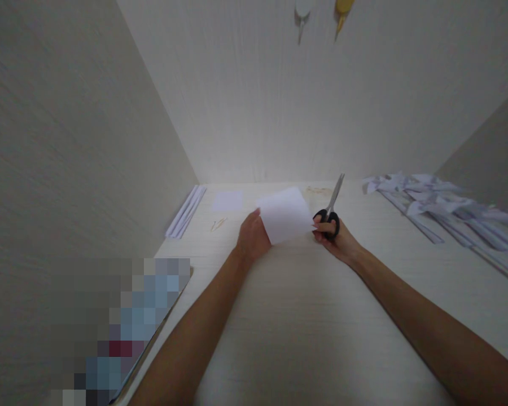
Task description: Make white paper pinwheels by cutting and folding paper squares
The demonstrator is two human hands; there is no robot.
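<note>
Blank paper (285, 215) (no writing), scissors (331, 208)

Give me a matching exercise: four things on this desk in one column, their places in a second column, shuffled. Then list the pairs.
1. white sheet
2. scissors
3. pile of paper pinwheels
4. folded paper strips

a. against the left wall
b. in the right hand
c. far right of the desk
d. held by the left hand

Pairs: 1-d, 2-b, 3-c, 4-a

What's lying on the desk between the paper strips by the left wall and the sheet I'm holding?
In the head view, a small paper square and a few thin sticks.
</note>
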